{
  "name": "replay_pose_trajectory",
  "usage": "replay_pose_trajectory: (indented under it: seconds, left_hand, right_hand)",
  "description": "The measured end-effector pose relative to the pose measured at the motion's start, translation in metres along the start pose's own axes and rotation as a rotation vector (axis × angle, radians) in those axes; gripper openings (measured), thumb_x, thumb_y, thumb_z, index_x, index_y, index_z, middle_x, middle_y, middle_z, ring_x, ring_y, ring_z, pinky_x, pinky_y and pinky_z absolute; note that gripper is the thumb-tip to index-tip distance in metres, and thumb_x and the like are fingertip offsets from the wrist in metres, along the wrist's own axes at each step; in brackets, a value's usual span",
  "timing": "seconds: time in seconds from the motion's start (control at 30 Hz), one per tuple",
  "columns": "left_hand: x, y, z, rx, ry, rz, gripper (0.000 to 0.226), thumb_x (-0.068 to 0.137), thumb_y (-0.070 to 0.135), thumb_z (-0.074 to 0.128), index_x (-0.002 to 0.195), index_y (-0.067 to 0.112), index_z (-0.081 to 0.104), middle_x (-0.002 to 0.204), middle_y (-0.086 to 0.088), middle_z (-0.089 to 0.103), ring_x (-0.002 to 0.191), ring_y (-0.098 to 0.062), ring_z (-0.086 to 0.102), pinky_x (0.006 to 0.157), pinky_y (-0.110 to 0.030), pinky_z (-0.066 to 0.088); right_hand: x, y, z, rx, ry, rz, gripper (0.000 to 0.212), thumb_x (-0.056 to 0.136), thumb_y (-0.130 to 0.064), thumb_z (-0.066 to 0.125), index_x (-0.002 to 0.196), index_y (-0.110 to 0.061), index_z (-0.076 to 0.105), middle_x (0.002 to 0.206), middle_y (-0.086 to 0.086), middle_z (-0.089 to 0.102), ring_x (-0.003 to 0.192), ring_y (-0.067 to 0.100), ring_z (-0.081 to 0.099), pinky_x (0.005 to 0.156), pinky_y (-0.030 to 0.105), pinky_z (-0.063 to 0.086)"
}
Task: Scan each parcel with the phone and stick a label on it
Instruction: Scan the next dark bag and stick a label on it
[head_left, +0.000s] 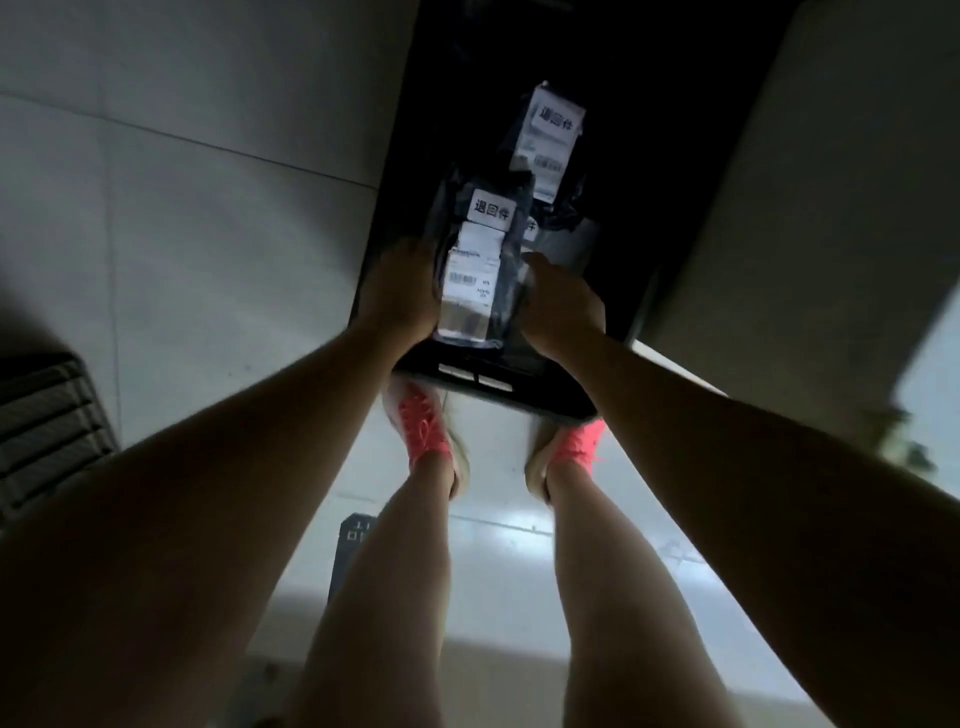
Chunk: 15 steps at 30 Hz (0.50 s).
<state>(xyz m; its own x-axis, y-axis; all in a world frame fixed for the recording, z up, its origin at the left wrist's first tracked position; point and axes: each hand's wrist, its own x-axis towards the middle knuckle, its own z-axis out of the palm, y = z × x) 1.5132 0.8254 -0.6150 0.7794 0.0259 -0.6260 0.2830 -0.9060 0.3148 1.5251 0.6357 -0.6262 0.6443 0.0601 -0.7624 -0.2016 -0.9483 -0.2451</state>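
Observation:
A dark plastic parcel (475, 260) with a white shipping label and a small white sticker near its top is held over a black bin (519, 384). My left hand (400, 291) grips its left edge. My right hand (558, 306) grips its right edge. A second dark parcel (550, 140) with a white label and sticker lies deeper in the bin. The corner of a third one (566, 244) shows to the right of the held parcel. No phone is in view.
The bin stands on a pale tiled floor (182, 208). A pale wall or cabinet (805, 208) rises at the right. A dark slatted crate (47, 431) sits at the left edge. My legs and pink shoes (426, 426) are below the bin. A dark object (353, 540) lies on the floor.

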Motion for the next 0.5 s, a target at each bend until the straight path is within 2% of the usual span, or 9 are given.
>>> replay_pose_trajectory:
  seconds: [0.07, 0.17, 0.27, 0.37, 0.5]
  left_hand:
    - [-0.025, 0.018, -0.049, 0.089, 0.034, 0.019, 0.048, 0.093, 0.011, 0.058, 0.14, 0.01, 0.048, 0.133, -0.02, 0.054, 0.118, -0.042, 0.055, 0.095, -0.05, 0.051]
    - [-0.072, 0.051, -0.131, 0.254, 0.087, 0.12, 0.045, 0.089, 0.011, 0.056, 0.133, 0.007, 0.051, 0.13, -0.018, 0.055, 0.118, -0.04, 0.053, 0.099, -0.048, 0.048]
    - [-0.123, 0.087, -0.204, 0.397, 0.134, 0.21, 0.047, 0.087, 0.012, 0.054, 0.133, 0.008, 0.047, 0.126, -0.016, 0.055, 0.115, -0.036, 0.053, 0.098, -0.045, 0.045]
    - [-0.179, 0.127, -0.269, 0.498, 0.167, 0.255, 0.044, 0.088, 0.015, 0.055, 0.131, 0.01, 0.047, 0.122, -0.014, 0.056, 0.113, -0.034, 0.054, 0.095, -0.043, 0.045]
    - [-0.255, 0.177, -0.342, 0.527, 0.239, 0.295, 0.029, 0.095, 0.027, 0.053, 0.119, 0.011, 0.052, 0.112, -0.012, 0.059, 0.102, -0.034, 0.06, 0.077, -0.039, 0.044]
  right_hand:
    - [-0.032, -0.011, -0.043, -0.236, -0.033, -0.104, 0.066, 0.091, -0.012, 0.062, 0.149, -0.032, 0.038, 0.132, 0.004, 0.059, 0.125, 0.031, 0.056, 0.081, 0.039, 0.054]
    - [-0.088, -0.032, -0.115, -0.36, -0.019, -0.153, 0.07, 0.089, -0.012, 0.064, 0.151, -0.027, 0.035, 0.142, 0.007, 0.051, 0.133, 0.033, 0.048, 0.093, 0.047, 0.054]
    - [-0.147, -0.051, -0.182, -0.373, 0.088, -0.16, 0.063, 0.088, -0.014, 0.064, 0.146, -0.025, 0.04, 0.138, 0.008, 0.054, 0.129, 0.032, 0.048, 0.093, 0.045, 0.053]
    - [-0.212, -0.069, -0.247, -0.364, 0.187, -0.17, 0.05, 0.091, -0.026, 0.063, 0.138, -0.021, 0.046, 0.125, 0.012, 0.059, 0.12, 0.033, 0.053, 0.085, 0.041, 0.051]
    - [-0.316, -0.083, -0.315, -0.307, 0.235, -0.144, 0.053, 0.089, -0.036, 0.064, 0.139, -0.025, 0.049, 0.124, 0.01, 0.06, 0.118, 0.034, 0.057, 0.086, 0.042, 0.051]
